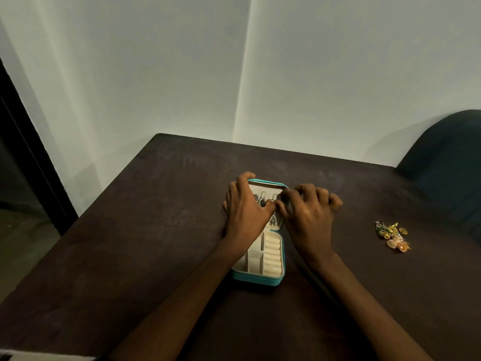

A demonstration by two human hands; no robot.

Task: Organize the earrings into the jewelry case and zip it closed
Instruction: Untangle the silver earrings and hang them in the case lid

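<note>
Both forearms reach up from the bottom edge and converge over the open jewelry case (260, 278), which lies at the middle of the dark bench (156, 230), lid flat toward 12 o'clock and its tray of pale compartments toward 6. On the lid's left side rests the left hand (244, 212), fingers curled over the far left corner and thumb stretched toward the middle. From 3 o'clock comes the right hand (309, 212), knuckles raised and fingers bent, thumb and forefinger pinched together at the lid's lining, where they meet the left thumb; whether they hold an earring there cannot be told. Several hanging earrings (261, 200) show on the lining between the hands. A small heap of loose earrings (393, 237) lies well apart at 3 o'clock, with bare bench between it and the case. Wide bench surface spreads at 9 o'clock out to the left edge. At 12 o'clock the far edge meets the wall (338, 74), and a dark chair back (447, 152) rises at 2 o'clock.
</note>
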